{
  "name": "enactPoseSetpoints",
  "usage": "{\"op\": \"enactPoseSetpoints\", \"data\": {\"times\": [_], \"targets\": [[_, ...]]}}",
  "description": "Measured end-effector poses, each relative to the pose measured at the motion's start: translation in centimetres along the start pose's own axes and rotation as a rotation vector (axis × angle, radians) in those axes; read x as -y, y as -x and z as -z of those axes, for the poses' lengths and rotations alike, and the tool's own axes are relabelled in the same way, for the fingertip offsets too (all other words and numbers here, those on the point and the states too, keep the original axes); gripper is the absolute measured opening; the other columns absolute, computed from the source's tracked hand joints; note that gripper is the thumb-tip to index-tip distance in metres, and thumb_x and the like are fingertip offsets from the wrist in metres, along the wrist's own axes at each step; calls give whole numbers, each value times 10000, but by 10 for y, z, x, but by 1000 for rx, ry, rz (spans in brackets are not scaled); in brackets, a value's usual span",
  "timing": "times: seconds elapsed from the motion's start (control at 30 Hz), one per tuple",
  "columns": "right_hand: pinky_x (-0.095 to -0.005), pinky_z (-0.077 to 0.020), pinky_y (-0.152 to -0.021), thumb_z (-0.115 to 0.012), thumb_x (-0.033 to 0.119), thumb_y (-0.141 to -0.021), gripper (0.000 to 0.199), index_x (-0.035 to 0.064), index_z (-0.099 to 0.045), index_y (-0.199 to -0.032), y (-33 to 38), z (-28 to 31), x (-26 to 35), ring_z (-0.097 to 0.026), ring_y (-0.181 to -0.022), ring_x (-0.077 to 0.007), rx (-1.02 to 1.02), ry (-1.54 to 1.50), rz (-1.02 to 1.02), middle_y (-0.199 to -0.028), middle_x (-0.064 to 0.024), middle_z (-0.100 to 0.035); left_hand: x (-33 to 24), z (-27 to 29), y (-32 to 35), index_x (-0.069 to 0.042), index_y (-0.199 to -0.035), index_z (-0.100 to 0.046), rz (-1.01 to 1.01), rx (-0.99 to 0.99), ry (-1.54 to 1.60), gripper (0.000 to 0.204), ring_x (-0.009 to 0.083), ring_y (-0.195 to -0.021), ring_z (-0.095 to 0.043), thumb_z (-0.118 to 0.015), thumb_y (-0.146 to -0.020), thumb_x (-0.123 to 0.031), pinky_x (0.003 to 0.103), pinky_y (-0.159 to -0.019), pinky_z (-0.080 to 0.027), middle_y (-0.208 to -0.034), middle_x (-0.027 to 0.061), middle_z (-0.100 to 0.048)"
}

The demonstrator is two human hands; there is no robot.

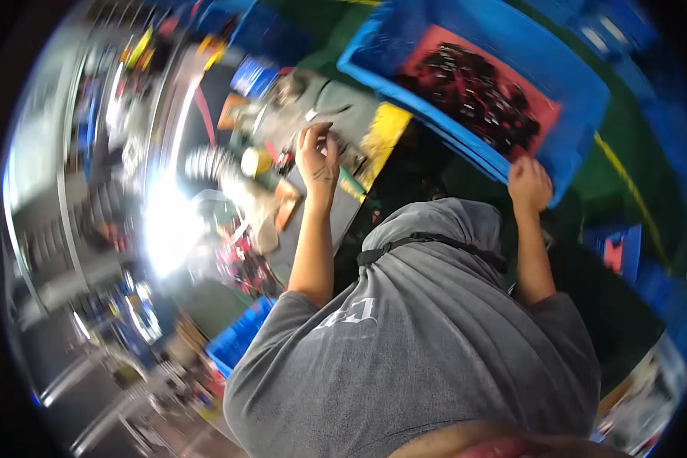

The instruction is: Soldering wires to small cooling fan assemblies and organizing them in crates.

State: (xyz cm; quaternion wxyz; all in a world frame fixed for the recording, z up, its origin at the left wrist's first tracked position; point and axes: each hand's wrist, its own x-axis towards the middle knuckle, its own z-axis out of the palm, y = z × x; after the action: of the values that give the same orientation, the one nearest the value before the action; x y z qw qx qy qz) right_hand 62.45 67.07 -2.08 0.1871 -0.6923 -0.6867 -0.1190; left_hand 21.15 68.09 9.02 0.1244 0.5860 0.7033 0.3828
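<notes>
My right hand (529, 183) is closed at the near rim of a large blue plastic crate (466, 145), its fingers curled over the edge. Inside that crate, many small dark shiny parts (477, 95) lie heaped on a red-pink liner (435, 44). My left hand (317, 162) is raised over a grey workbench (342, 95), its fingers curled toward the thumb. A small dark and pale spot shows between them, too blurred to name. Close to this hand are a yellow patch (387, 136) at the bench corner and a yellow-and-white round item (256, 162).
A bright lamp (172, 229) glares at the left, below a ribbed pale hose (206, 164). A blue tub (240, 336) stands at lower left, and another blue bin (622, 252) at the right. The green floor (630, 164) carries a yellow line. Much of the picture is blurred.
</notes>
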Motion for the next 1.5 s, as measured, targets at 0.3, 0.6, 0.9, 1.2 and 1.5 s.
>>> {"op": "enactPoseSetpoints", "data": {"times": [0.3,0.6,0.9,1.2,1.5], "targets": [[-555,-470,-597,-468,359,-932,347,130,-695,-806,4,3,-2,-640,-723,-423,188,142,-159,-829,-142,-703,98,160,222,-25,-1021,-699,617,-622,-230,156,180,-784,-685,-624,-883,-32,294,-725,-536,-934,105,-702],[-560,-494,-750,-392,427,-943,493,100,-752,-1026,-6,-4,-9,-656,-854,-464,323,117,-263,-1003,-220,-716,183,232,347,-33,-1041,-655,839,-951,-428,195,231,-822,-661,-580,-865,8,337,-735,-540,-964,117,-667],[-520,-498,-826,-427,432,-947,513,40,-738,-1061,-19,-4,-15,-658,-953,-434,470,53,-221,-1050,-219,-716,310,265,288,10,-1242,-594,752,-730,-252,500,339,-1110,-605,-729,-857,-277,414,-971,-482,-1198,203,-626],[-454,-483,-930,-533,431,-933,510,0,-706,-1145,-33,-3,-38,-649,-1067,-385,678,-3,-97,-1134,-208,-706,448,326,288,5,-1529,-251,1321,-249,-73,1457,410,-1424,-359,-860,-438,-745,518,-1170,-304,-1532,274,-356],[-451,-451,-989,-555,433,-918,569,-46,-649,-1209,-22,11,-22,-606,-1131,-414,698,-10,-144,-1226,-256,-653,448,353,275,16,-1517,-326,1262,-25,177,1419,354,-1395,-420,-866,-433,-724,428,-1156,-338,-1508,252,-414]]}}
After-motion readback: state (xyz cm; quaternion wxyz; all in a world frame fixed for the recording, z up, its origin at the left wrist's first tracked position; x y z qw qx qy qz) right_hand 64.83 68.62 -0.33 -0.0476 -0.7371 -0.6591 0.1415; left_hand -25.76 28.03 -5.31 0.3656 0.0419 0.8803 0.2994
